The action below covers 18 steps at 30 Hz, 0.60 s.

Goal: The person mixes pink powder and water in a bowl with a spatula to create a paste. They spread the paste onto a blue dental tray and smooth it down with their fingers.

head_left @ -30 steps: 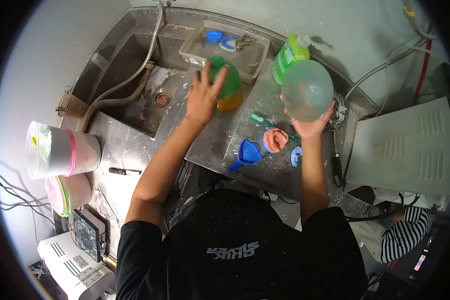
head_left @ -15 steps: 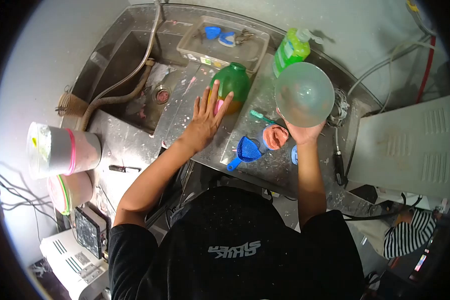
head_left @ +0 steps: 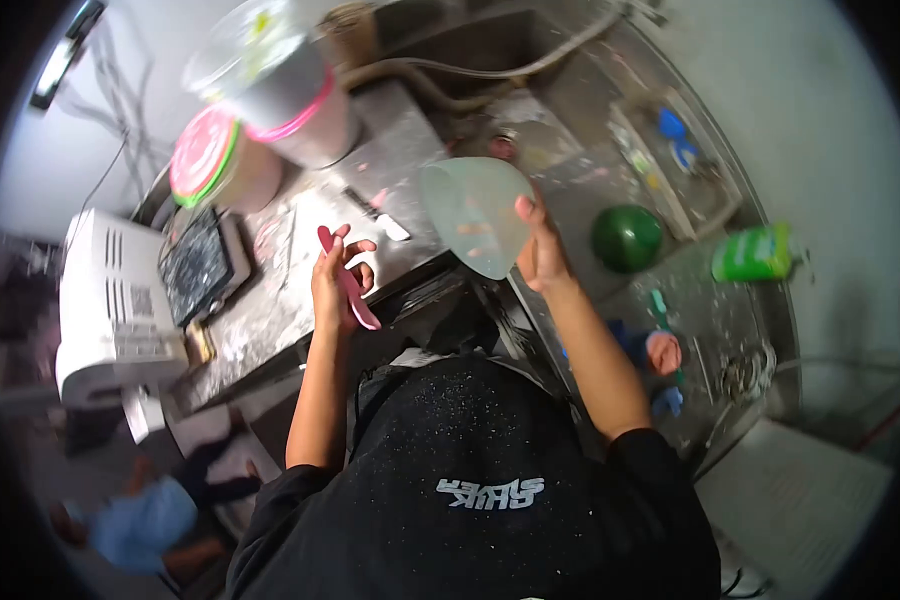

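Note:
A pink mixing spatula is gripped in my left hand, its blade slanting down toward me, over the edge of the left counter. In my right hand is a translucent pale mixing bowl, tipped on its side with its opening toward the left. Some fingers show faintly through the bowl's wall. Right of that hand, a green rounded container rests on the metal counter. Past my right forearm lies a pink dental impression, partly blurred, near a teal brush.
Lidded tubs stand at the back left, near a dark-topped scale and a white-handled knife. A green soap bottle and a clear bin are on the right. Another person is at lower left.
My view has swung left. My left hand has left the green container and now holds the pink spatula. The bowl in my right hand has moved left and been tipped sideways.

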Motion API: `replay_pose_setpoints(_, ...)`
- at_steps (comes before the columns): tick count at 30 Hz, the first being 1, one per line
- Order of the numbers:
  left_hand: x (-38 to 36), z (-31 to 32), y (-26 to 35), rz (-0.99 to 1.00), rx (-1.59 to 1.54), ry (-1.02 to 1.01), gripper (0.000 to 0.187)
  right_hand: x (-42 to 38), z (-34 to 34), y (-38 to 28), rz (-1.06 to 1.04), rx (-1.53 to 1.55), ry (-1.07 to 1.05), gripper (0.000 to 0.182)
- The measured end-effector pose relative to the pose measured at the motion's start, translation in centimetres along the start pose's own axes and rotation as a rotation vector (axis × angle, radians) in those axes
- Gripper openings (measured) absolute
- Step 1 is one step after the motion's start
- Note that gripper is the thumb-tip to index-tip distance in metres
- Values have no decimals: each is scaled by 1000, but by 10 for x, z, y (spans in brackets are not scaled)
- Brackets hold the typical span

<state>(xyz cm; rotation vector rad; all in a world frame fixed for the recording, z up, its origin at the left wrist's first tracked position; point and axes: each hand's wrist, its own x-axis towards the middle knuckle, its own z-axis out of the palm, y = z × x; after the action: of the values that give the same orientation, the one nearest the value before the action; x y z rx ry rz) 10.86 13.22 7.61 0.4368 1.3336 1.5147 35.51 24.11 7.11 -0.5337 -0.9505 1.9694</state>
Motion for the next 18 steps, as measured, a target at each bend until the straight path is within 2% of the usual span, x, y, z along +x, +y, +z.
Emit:
replay_pose_setpoints(1,-7,-14,11,74,-34,-23,47,18,15,7,154,154,-131,72)
replay_pose_setpoints(2,-16,-23,21,93,-60,37,44,33,33,16,313,305,-253,71)
replay_pose_setpoints(3,-24,-31,33,169,-15,45,44,47,48,41,353,274,-179,73)
replay_pose_setpoints(4,-31,-36,46,244,34,51,44,56,66,61,405,278,-212,74)
replay_pose_setpoints(5,-40,-34,60,293,195,96,37,64,84,80,455,284,-243,74)
replay_pose_setpoints(6,-41,-49,65,294,309,14,29,69,103,95,504,290,-270,75)
replay_pose_setpoints(8,-37,-50,78,607,1068,-4,21,70,137,119,625,303,-252,73)
replay_pose_setpoints(10,-31,-61,85,511,1658,-101,16,79,146,155,724,372,-281,73)
replay_pose_setpoints(11,-22,-67,84,405,1761,-132,15,78,147,163,752,369,-252,69)
replay_pose_setpoints(12,-17,-68,88,393,1847,-185,16,77,157,164,780,367,-222,66)
replay_pose_setpoints(14,3,-77,84,388,1994,-250,24,76,161,180,771,414,-214,59)
replay_pose_setpoints(17,0,-82,110,905,1639,-142,34,72,172,173,758,463,-217,54)
replay_pose_setpoints(18,-6,-87,129,854,1523,-55,44,73,172,172,701,436,-213,52)
